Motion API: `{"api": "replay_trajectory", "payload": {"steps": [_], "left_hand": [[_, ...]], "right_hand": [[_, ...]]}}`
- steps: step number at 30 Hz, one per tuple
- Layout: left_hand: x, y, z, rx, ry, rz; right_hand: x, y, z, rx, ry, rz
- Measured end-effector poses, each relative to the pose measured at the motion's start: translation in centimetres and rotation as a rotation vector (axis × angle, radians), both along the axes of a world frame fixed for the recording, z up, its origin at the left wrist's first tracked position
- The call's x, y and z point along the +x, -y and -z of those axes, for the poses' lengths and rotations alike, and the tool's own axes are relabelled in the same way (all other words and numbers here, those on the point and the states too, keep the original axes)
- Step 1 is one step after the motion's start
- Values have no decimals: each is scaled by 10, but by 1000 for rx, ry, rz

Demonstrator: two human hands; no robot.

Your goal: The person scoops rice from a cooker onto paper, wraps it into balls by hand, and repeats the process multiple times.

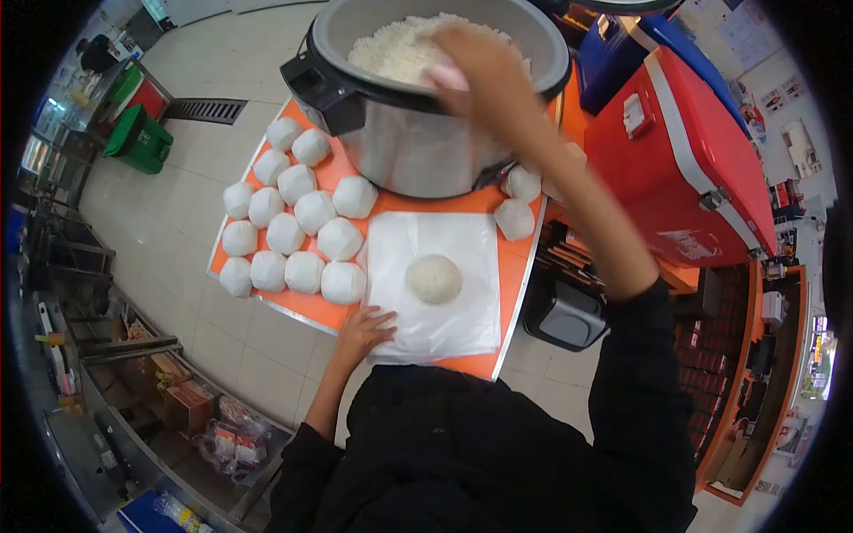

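Observation:
My right hand is inside the large rice cooker, over the white cooked rice. It is blurred and closed on a small pink item, perhaps a cup or bowl, mostly hidden by the fingers. On the orange table, a dome of rice rests on a stack of white wrapping sheets. My left hand lies at the left edge of that stack, fingers outstretched and holding nothing. Several white wrapped rice parcels stand in rows to the left of the sheets.
More wrapped parcels sit right of the sheets, below the cooker. A red cooler box stands at the right, with a blue one behind it. A black bin is beside the table; a green bin stands far left.

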State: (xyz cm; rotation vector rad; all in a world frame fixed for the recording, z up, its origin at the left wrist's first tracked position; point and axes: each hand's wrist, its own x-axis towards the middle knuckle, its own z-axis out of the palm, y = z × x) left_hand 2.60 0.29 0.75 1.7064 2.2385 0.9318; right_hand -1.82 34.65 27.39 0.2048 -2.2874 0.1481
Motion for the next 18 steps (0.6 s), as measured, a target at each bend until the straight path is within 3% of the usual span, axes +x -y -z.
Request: {"api": "replay_trajectory", "payload": {"steps": [1,2,4,7,9,10,11,13,14,18], "left_hand": [[0,-1,-2,12,-64,-13],[-1,-2,-6,-4,-146,18],[-2,-6,-21,5,-125,24],[5,-16,-47,60,-102,-27],[25,-14,-57,260,-299,-174],[33,9,-27,130,-251,125],[40,4,-27,125,-250,132],[58,-12,-26,5,-96,-55],[59,-13,-21,-152,-82,-157],[64,-9,10,-190,-251,-193]], "right_hand": [[25,43,19,-66,393,114],[61,75,84,76,164,-18],[140,135,163,-90,647,-241],[187,159,206,-416,897,68],[197,156,228,-548,864,147],[202,156,233,-675,827,220],[206,158,234,-684,825,223],[211,161,234,-613,565,148],[214,164,242,-616,557,148],[239,182,260,-476,549,15]]}}
